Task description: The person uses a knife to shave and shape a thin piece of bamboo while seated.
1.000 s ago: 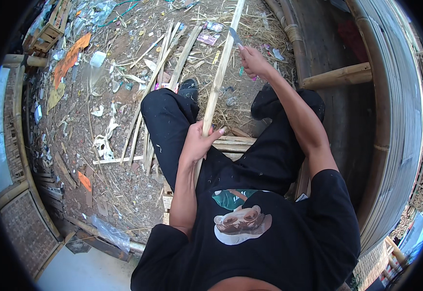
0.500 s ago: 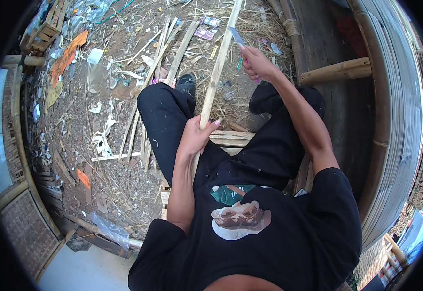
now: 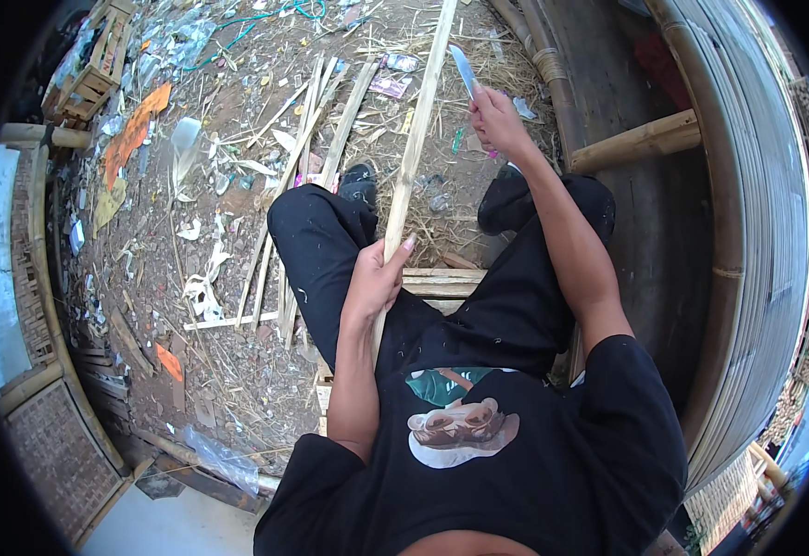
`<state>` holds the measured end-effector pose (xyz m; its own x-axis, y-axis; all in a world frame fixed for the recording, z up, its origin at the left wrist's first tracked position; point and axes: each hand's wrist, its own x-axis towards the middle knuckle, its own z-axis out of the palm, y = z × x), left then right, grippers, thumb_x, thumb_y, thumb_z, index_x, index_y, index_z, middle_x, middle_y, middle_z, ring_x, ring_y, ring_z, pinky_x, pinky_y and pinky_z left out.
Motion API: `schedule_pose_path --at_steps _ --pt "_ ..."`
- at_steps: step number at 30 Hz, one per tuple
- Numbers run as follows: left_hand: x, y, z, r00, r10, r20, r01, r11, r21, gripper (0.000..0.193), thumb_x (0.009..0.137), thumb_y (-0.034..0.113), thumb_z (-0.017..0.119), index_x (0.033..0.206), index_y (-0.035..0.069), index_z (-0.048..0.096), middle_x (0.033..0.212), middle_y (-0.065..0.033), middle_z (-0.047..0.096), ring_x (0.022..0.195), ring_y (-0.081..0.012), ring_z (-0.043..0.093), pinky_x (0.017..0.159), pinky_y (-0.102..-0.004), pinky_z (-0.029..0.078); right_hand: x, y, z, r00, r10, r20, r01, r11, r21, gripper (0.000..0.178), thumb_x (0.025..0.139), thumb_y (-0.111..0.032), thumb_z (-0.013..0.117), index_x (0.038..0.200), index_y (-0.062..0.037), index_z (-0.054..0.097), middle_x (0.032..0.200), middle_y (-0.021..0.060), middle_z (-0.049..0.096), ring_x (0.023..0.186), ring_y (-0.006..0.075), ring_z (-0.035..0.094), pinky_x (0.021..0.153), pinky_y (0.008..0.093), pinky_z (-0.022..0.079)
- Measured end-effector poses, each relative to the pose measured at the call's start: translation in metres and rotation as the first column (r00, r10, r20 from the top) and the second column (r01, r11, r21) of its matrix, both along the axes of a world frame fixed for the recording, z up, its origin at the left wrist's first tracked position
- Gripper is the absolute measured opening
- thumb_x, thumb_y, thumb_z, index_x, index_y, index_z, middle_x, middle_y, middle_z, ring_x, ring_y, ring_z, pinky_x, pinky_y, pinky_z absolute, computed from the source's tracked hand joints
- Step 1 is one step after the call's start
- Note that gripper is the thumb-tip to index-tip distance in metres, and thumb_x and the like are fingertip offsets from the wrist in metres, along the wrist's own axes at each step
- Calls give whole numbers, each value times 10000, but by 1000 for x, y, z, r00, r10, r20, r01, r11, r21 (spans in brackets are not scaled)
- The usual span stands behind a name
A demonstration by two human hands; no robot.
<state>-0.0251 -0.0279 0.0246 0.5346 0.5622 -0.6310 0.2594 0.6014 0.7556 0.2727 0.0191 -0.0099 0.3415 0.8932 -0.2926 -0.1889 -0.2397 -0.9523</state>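
A long pale bamboo strip (image 3: 413, 148) runs from beside my left hip up past the top of the view, between my knees. My left hand (image 3: 375, 278) is closed around its lower part, thumb lying along it. In my right hand (image 3: 500, 123) is a knife (image 3: 463, 71), its handle mostly hidden by my fingers. The blade points up and to the left, just right of the strip, with a small gap between them.
Several bamboo strips (image 3: 339, 134) lie on the littered ground left of my legs. Beneath my knees is a wooden slat piece (image 3: 442, 281). A bamboo frame (image 3: 641, 139) stands at the right, a wooden crate (image 3: 97, 69) at the far left. Straw and plastic scraps cover the ground.
The knife in my right hand has come away from the strip, slightly to the right. My left hand still grips the strip. The whole view has shifted slightly.
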Motion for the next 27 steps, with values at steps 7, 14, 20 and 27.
schedule_pose_path --at_steps 7,14,20,27 --pt "3 -2 0 999 -39 13 38 998 44 301 959 320 596 817 69 508 463 67 364 320 -35 320 288 -234 236 6 24 -5 958 84 272 -53 991 -120 387 1011 -359 407 784 -60 502 558 -6 457 394 86 387 366 288 317" --pt "0 0 -3 998 -49 -34 51 995 80 243 966 260 586 871 44 527 487 73 340 331 -20 292 288 -222 230 -7 27 -3 969 179 169 -145 969 -198 364 1028 -400 371 804 -114 395 543 -53 330 353 56 265 315 254 213" --pt "-3 0 -3 999 -50 0 50 998 37 235 974 246 570 874 37 528 485 65 336 325 -28 291 280 -224 234 -2 18 0 966 259 -17 -257 946 -196 371 1032 -418 352 813 -120 372 537 -41 304 344 61 229 305 255 189" --pt "-5 4 -5 999 -20 41 22 998 -58 265 990 276 533 881 34 526 485 66 317 320 -33 276 273 -224 232 -9 -2 3 942 271 -200 -309 932 -189 377 1031 -432 354 809 -128 371 539 -46 288 353 56 219 309 242 183"
